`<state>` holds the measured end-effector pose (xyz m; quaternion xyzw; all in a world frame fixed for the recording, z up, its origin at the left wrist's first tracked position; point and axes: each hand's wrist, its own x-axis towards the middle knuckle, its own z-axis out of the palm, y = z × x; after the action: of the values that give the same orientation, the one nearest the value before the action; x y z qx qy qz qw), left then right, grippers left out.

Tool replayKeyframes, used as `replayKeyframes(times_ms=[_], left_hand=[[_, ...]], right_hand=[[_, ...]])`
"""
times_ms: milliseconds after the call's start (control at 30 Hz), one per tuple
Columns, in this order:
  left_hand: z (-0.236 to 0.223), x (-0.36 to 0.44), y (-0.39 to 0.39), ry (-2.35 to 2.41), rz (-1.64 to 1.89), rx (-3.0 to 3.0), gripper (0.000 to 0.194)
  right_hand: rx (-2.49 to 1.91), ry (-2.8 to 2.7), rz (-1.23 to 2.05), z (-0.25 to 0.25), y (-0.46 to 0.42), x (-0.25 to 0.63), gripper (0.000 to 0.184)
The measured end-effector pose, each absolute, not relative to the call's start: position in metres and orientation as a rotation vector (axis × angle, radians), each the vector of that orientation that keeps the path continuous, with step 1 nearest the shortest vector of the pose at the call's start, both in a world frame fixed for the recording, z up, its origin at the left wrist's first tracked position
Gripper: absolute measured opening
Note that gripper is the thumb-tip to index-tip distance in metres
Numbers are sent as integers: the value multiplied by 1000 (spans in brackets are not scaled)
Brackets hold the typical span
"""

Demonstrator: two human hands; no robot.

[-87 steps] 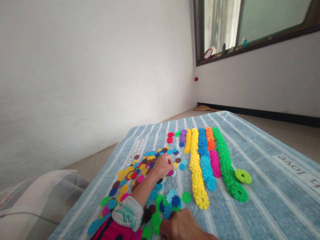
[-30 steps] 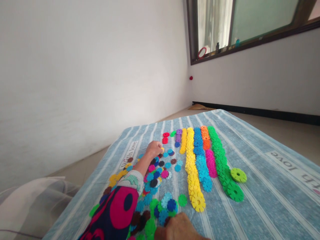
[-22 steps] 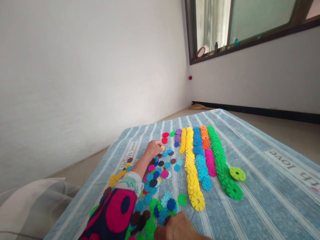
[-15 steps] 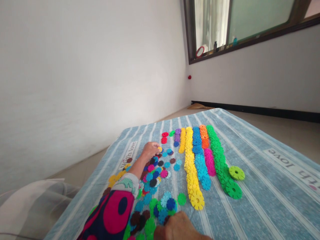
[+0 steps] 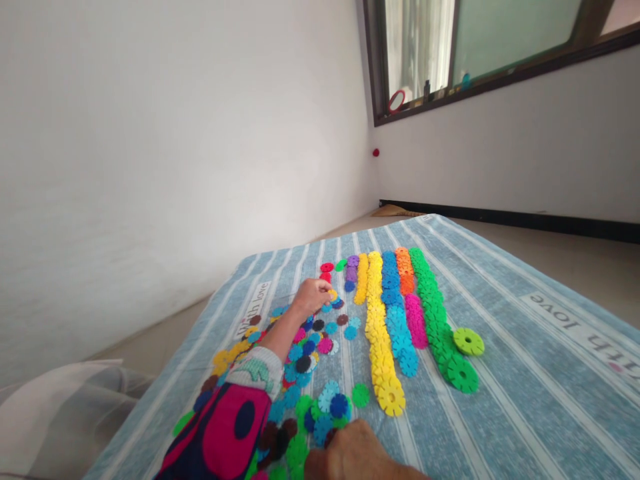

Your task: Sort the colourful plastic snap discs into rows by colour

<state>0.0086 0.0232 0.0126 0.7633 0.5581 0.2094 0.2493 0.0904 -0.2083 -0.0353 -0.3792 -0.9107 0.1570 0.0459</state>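
Note:
My left hand [image 5: 311, 298] reaches over a loose scatter of plastic snowflake discs [image 5: 305, 353], and a small yellow disc [image 5: 333, 294] shows at its fingertips. My right hand [image 5: 347, 453] sits at the bottom edge of the view, its fingers against a heap of green, blue and dark brown discs [image 5: 305, 427]. Its fingertips are hidden. To the right, long overlapping rows of discs lie sorted by colour, including a yellow row [image 5: 380, 333], a blue row [image 5: 395, 320] and a green row [image 5: 433, 307].
Everything lies on a blue-and-white striped quilted mat [image 5: 505, 373] printed with "with love". A white wall [image 5: 150, 167] stands at the left, with sheer white fabric [image 5: 60, 427] low beside the mat. Beige floor and a window [image 5: 465, 47] lie beyond.
My left hand has moved from the middle of the loose discs toward their far end, near the red discs. The whole view has drifted slightly left. My right hand has barely moved.

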Motion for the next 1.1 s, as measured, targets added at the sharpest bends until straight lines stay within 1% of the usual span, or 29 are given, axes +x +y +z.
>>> replayKeyframes(times_ms=[133, 300, 433, 567, 733, 933, 1100], left_hand=[[0, 41, 16, 1388, 516, 2175, 19], [-13, 63, 15, 1341, 485, 2315, 21], [-15, 66, 13, 1345, 457, 2430, 20], [-14, 65, 8, 1348, 422, 2549, 19], [-14, 63, 2, 1355, 373, 2670, 16], [-17, 63, 0, 1380, 345, 2721, 18], [-13, 65, -4, 1434, 349, 2702, 19]], right_hand=[[-1140, -2736, 467, -53, -206, 88, 20], [-1096, -2742, 435, -58, -204, 84, 23], [-1054, -2678, 430, -63, -201, 82, 22], [-1041, -2649, 410, -62, -201, 84, 17], [-1024, -2703, 465, -55, -202, 88, 21], [-1049, -2628, 462, -58, -203, 89, 19], [-1073, -2701, 493, -52, -203, 91, 15]])
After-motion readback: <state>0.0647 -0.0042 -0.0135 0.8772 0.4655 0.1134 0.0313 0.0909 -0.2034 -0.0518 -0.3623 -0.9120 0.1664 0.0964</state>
